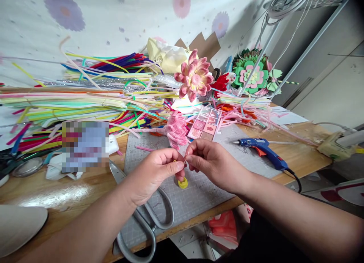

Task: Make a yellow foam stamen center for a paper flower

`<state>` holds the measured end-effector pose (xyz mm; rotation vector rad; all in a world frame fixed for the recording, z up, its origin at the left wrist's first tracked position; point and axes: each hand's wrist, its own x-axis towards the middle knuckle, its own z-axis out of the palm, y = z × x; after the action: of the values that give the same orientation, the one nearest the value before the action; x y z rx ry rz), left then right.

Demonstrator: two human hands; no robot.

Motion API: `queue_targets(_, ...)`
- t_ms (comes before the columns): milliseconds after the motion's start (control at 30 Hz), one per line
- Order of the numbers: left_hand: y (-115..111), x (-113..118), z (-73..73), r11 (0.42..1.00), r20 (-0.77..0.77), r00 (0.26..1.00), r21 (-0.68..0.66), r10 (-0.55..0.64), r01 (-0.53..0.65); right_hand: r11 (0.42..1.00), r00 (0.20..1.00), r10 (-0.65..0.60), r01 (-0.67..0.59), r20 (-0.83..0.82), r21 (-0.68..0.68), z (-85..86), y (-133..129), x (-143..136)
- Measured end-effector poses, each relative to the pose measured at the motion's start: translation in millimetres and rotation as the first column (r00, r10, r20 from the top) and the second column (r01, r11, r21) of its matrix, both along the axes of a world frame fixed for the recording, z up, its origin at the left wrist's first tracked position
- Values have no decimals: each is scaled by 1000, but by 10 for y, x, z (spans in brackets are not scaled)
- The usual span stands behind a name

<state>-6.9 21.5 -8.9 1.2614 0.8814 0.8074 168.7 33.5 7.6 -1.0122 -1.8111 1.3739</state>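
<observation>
My left hand (160, 172) and my right hand (212, 162) meet over the grey cutting mat (199, 202), fingertips pinched close together. Between them is a tiny pale item, too small to name. A small yellow coil (182, 183) shows just under my left fingertips; whether it hangs from them or lies on the mat is unclear. Beyond my hands lies a pink fuzzy flower (176, 130) with its stem pointing left, beside a makeup palette (205, 123). Large scissors (149, 221) lie below my left wrist, partly hidden by it.
A blue glue gun (263, 151) lies at the mat's right, its cord running off the table edge. Bundles of coloured pipe cleaners (79, 103) fill the back left. A pink-and-cream flower (195, 77) and a green paper flower (251, 76) stand behind.
</observation>
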Motion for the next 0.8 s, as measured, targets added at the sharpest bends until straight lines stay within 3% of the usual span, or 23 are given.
queue_targets(133,3,3,-3,999,-56,998,23,43,-42,987,995,35,-49,93,152,-25,1,53)
queue_targets(300,-4,27,-16,996,-48,994,-7,93,-94,869,976,139,-202,168,453,-69,5,115)
queue_targets(433,-16,39,9,996,-77,993,-7,87,-88,807,980,46,-151,193,571,-129,-11,123)
queue_targets(600,-11,20,22,996,-52,996,-46,78,-80,700,957,-43,-176,287,692,-129,-53,124)
queue_targets(667,3,8,14,997,-18,999,-59,48,-49,719,944,-84,-163,318,675,-129,-51,121)
queue_targets(800,34,-10,-13,994,5,1000,-104,24,-23,830,938,-105,-99,329,548,-203,-31,102)
